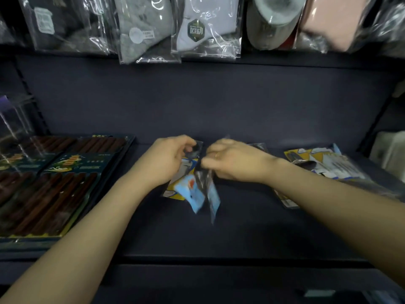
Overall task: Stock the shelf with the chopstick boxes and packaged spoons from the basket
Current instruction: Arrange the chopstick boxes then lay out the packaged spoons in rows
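Note:
Both my hands meet over the middle of the dark shelf [241, 227]. My left hand [166, 159] and my right hand [232, 161] each grip the top of blurred packaged spoons [197, 191], blue and yellow cards in clear plastic, hanging tilted just above the shelf. I cannot tell whether it is one pack or two. More packaged spoons [324, 163] lie flat at the right, partly behind my right forearm. Two chopstick boxes [54, 183] with dark brown chopsticks lie side by side at the left. The basket is out of sight.
Bagged socks [206, 27] and other clear-wrapped goods hang in a row above the shelf. The shelf's back panel [208, 102] is dark and bare. A pale object [392, 152] sits at the far right edge. The shelf's front lip [219, 260] runs below my forearms.

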